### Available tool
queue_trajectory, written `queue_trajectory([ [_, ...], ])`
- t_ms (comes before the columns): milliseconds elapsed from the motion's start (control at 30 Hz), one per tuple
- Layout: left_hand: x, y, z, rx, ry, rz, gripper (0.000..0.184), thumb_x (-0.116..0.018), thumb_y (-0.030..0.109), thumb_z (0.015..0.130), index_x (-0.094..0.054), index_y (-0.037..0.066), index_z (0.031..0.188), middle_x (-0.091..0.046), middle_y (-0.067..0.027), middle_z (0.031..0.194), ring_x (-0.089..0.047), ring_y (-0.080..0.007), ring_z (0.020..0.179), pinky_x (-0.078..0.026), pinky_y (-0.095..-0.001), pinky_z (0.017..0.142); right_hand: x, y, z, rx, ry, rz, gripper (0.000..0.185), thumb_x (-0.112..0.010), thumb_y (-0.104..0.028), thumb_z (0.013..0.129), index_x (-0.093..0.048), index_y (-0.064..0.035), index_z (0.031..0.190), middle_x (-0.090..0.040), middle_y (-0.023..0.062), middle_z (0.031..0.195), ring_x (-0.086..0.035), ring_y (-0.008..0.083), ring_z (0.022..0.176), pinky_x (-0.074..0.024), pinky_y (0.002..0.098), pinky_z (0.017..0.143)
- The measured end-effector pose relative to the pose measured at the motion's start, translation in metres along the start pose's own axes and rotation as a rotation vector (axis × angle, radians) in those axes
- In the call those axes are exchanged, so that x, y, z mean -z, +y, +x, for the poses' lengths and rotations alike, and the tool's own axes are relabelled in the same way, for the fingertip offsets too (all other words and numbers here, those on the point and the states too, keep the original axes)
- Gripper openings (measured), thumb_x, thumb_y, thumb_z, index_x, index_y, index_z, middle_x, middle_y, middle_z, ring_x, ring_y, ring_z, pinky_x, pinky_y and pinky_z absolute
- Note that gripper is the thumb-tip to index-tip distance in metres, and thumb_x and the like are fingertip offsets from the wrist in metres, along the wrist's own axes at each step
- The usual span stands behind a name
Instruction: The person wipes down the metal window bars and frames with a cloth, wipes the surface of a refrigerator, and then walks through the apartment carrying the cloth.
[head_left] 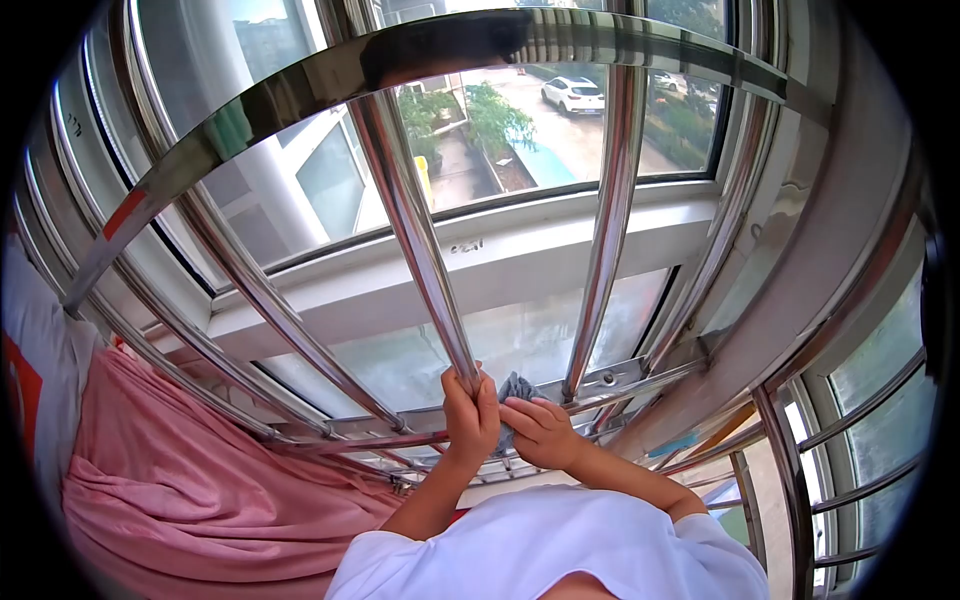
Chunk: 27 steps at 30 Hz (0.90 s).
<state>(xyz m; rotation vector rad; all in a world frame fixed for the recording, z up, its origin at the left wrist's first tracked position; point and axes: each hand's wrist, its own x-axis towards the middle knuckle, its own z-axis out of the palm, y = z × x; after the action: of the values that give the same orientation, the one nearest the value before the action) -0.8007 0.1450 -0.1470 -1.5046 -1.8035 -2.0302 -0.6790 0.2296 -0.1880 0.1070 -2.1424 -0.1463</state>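
Observation:
My left hand [470, 412] is closed around the lower end of a shiny vertical metal bar [425, 240], just above the horizontal rail. Close beside it on the right, my right hand [540, 432] has its fingers bent over a crumpled grey-blue cloth [515, 388]. Part of the cloth sticks up above the fingers, and the rest is hidden under the hand. The fingertips of the right hand come close to the left hand; whether they touch, I cannot tell.
A curved flat metal band [590, 38] crosses the upright bars in front of the window. Pink fabric [200, 480] hangs at the left over the rails. A lower horizontal rail [640, 385] runs past the hands. Another barred frame [790, 480] stands at the right. Outside, a white car [573, 95] is parked.

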Motion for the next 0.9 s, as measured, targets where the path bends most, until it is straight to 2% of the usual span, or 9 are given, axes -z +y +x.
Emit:
queue_trajectory([
  [167,0.006,0.003,0.0,0.108,-0.033,-0.114,0.027,-0.049,0.015,0.098,-0.039,-0.005,0.114,-0.051,-0.0042,0.072,-0.049,-0.0111,0.059,-0.041,-0.0263,0.058,0.025,0.029,-0.026,0.022,-0.155,0.055,0.009,-0.064,-0.017,0.066,-0.057,-0.0153,0.072,-0.059,0.0032,0.128,-0.053,0.0218,0.117,-0.039,0.0388,0.099],
  [300,0.005,0.001,-0.002,0.15,-0.053,-0.199,0.028,-0.049,0.016,0.099,-0.038,-0.005,0.115,-0.051,-0.0025,0.072,-0.047,-0.0087,0.056,-0.041,-0.0248,0.058,0.066,0.075,-0.077,0.169,-0.087,-0.036,0.01,-0.063,-0.012,0.066,-0.057,-0.0126,0.074,-0.06,0.0029,0.125,-0.054,0.0225,0.114,-0.0433,0.0394,0.094],
  [400,0.003,-0.001,-0.003,0.151,-0.041,-0.189,0.028,-0.049,0.015,0.098,-0.039,-0.005,0.115,-0.051,-0.0033,0.072,-0.047,-0.0095,0.057,-0.041,-0.0251,0.058,0.073,0.083,-0.11,0.003,-0.088,-0.072,0.012,-0.061,-0.009,0.069,-0.06,-0.0086,0.081,-0.06,0.0081,0.124,-0.055,0.0299,0.11,-0.0411,0.0444,0.096],
  [567,-0.001,-0.003,-0.004,0.143,0.027,-0.101,0.027,-0.05,0.014,0.097,-0.04,-0.005,0.114,-0.052,-0.005,0.073,-0.049,-0.0112,0.06,-0.041,-0.0263,0.058,0.031,0.033,-0.092,-0.479,0.205,-0.209,0.027,-0.064,-0.022,0.073,-0.056,-0.0025,0.089,-0.048,0.0226,0.131,-0.041,0.0438,0.12,-0.031,0.0545,0.102],
  [600,-0.002,-0.003,-0.004,0.139,0.023,-0.106,0.027,-0.05,0.014,0.097,-0.04,-0.005,0.114,-0.052,-0.005,0.073,-0.049,-0.0112,0.06,-0.041,-0.0263,0.058,0.022,0.022,-0.082,-0.434,0.192,-0.164,0.027,-0.065,-0.024,0.072,-0.055,-0.0026,0.086,-0.045,0.0231,0.133,-0.037,0.0437,0.123,-0.0301,0.0547,0.103],
  [667,0.0,-0.005,-0.002,0.072,-0.032,-0.049,0.023,-0.042,0.014,0.099,-0.033,0.0,0.114,-0.045,-0.004,0.076,-0.044,-0.0065,0.049,-0.044,-0.023,0.043,0.008,0.004,-0.073,-0.391,0.183,-0.123,0.029,-0.066,-0.025,0.071,-0.054,-0.0026,0.083,-0.043,0.0235,0.135,-0.034,0.0436,0.125,-0.0292,0.0549,0.103],
  [767,0.002,-0.005,-0.002,0.067,-0.055,-0.066,0.023,-0.042,0.014,0.099,-0.033,-0.001,0.115,-0.045,-0.0041,0.076,-0.044,-0.0065,0.05,-0.045,-0.0231,0.044,-0.001,0.005,-0.08,-0.338,0.183,0.009,0.023,-0.066,-0.02,0.07,-0.055,-0.0041,0.083,-0.048,0.0209,0.132,-0.039,0.0415,0.123,-0.0334,0.0525,0.101],
  [833,0.001,-0.008,-0.001,0.044,-0.058,-0.08,0.023,-0.042,0.014,0.099,-0.033,-0.001,0.115,-0.045,-0.0041,0.076,-0.044,-0.0065,0.05,-0.045,-0.0232,0.044,0.012,0.038,-0.096,-0.092,0.102,-0.112,0.019,-0.066,-0.015,0.07,-0.057,-0.0062,0.084,-0.054,0.0176,0.126,-0.044,0.0384,0.12,-0.0384,0.0491,0.097],
  [900,0.002,-0.01,-0.002,0.027,-0.056,-0.089,0.023,-0.042,0.014,0.099,-0.033,-0.001,0.115,-0.046,-0.0041,0.076,-0.044,-0.0065,0.05,-0.045,-0.0233,0.044,0.032,0.056,-0.101,-0.176,0.142,-0.182,0.02,-0.067,-0.013,0.07,-0.059,-0.0081,0.088,-0.057,0.0149,0.123,-0.048,0.0363,0.116,-0.0428,0.0468,0.091],
])
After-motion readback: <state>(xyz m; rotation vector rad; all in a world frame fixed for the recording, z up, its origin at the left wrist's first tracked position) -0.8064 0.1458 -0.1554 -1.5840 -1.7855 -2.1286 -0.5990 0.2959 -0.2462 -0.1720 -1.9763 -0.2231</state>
